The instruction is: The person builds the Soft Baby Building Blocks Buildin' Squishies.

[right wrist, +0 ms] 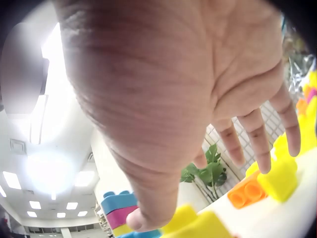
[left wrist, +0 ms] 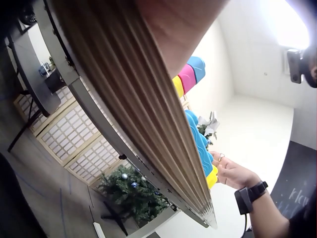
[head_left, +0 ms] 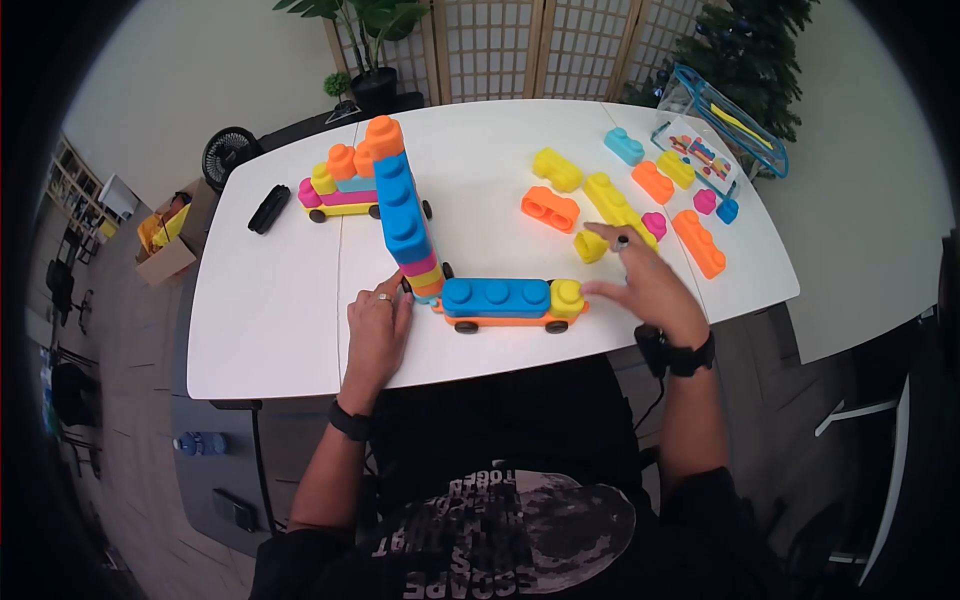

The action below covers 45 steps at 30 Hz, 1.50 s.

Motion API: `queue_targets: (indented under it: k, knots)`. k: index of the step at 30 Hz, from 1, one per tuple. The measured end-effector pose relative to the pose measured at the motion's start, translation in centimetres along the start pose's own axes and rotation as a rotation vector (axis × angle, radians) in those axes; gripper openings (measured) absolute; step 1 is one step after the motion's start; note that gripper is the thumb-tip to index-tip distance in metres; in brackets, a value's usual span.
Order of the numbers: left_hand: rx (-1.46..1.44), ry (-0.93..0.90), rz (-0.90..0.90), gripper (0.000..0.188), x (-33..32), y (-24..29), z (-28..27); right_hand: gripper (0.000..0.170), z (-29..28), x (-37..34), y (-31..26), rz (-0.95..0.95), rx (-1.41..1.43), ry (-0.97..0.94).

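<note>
left hand [head_left: 376,330] is beside tower [head_left: 403,215], right hand [head_left: 655,295] beside yellow block [head_left: 567,298].

A lattice screen [head_left: 490,50] (pale wood) stands beside leafy plants [head_left: 375,50].

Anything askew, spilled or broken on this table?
Nothing looks spilled or broken. Slightly askew: a loose orange block left of the reaching right hand lies on its side, while the car's long blue block sits studs up.
</note>
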<state>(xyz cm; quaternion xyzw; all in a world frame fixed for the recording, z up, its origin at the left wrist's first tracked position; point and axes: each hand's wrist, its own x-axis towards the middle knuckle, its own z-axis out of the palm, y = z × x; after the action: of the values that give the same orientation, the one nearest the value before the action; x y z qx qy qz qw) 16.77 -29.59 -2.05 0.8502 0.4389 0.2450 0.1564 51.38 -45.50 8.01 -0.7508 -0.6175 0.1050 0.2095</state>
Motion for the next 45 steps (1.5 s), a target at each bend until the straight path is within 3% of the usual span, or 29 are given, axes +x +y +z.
queue_targets:
  k: [1,3,6,8,10,13,17,22,31,37,40,43,45]
  knots:
    - [-0.003,0.019,0.016,0.044,0.0,-0.1,0.2,0.068,-0.5,1.1,1.4,-0.037,-0.071,0.053]
    - [-0.007,0.054,0.055,0.042,0.0,-0.4,0.5,0.055,-1.7,3.7,2.8,0.066,-0.214,0.041]
    - [-0.016,0.046,0.042,0.041,0.0,-0.4,0.5,0.047,-1.3,8.6,5.6,-0.135,-0.203,0.075]
    - [-0.013,0.035,0.016,0.041,-0.1,-0.4,0.3,0.046,-1.0,11.4,5.4,-0.073,-0.198,-0.012]
    - [-0.015,0.024,0.005,0.041,-0.2,-0.2,0.2,0.046,0.6,13.9,7.7,-0.111,-0.378,0.000]
    - [-0.016,0.027,0.009,0.042,-0.2,-0.4,0.3,0.049,-0.3,13.7,5.6,0.064,-0.454,-0.071]
    - [-0.012,-0.012,-0.018,0.042,-0.1,-0.6,0.3,0.052,-0.6,13.0,6.7,0.236,-0.548,-0.058]
    - [0.003,0.038,0.036,0.042,-0.1,-1.0,0.8,0.070,0.6,12.7,9.5,0.276,-0.400,-0.130]
    - [0.010,0.055,0.040,0.040,-0.2,-0.5,0.7,0.062,0.9,12.9,8.0,0.336,-0.470,-0.162]
    - [0.000,0.041,0.023,0.042,-0.2,-0.4,0.5,0.053,0.3,13.1,6.2,0.214,-0.478,0.014]
    - [-0.004,0.019,0.004,0.042,-0.2,-0.5,0.6,0.040,3.0,14.2,5.2,-0.035,-0.358,-0.036]
    - [0.025,0.043,0.064,0.044,-0.1,-0.8,0.7,0.036,4.5,16.1,4.5,-0.105,-0.381,-0.204]
    - [0.031,0.052,0.069,0.046,-0.1,-1.0,0.7,0.037,4.0,16.8,3.6,-0.087,-0.204,-0.329]
